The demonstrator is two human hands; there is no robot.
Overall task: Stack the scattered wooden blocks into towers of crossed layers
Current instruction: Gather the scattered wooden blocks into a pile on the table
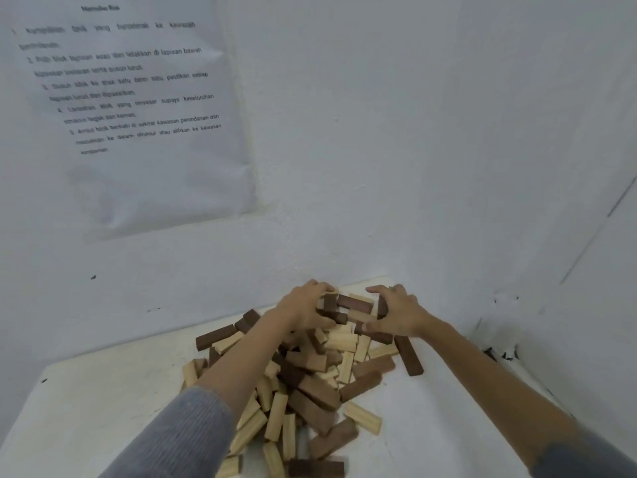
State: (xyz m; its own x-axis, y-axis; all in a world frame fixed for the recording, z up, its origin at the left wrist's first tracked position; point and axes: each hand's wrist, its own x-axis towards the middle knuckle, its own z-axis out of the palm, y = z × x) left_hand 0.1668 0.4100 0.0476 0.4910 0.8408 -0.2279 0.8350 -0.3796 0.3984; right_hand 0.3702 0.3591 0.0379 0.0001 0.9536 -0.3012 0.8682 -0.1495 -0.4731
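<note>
A heap of light and dark wooden blocks [310, 377] lies scattered on the white table [103, 401], piled toward the far corner. My left hand [303, 307] reaches over the far top of the heap, its fingers curled around dark blocks [331, 303] there. My right hand [396, 312] is on the other side of the same clump, fingers bent over a dark block [382, 307]. Between the two hands lies a dark brown block [355, 302] on pale ones. My forearms hide part of the heap.
White walls meet in a corner just behind the heap. A printed instruction sheet [138, 108] hangs on the left wall. A lone dark block [408, 355] lies at the heap's right edge. Bare tabletop shows at the near left and near right.
</note>
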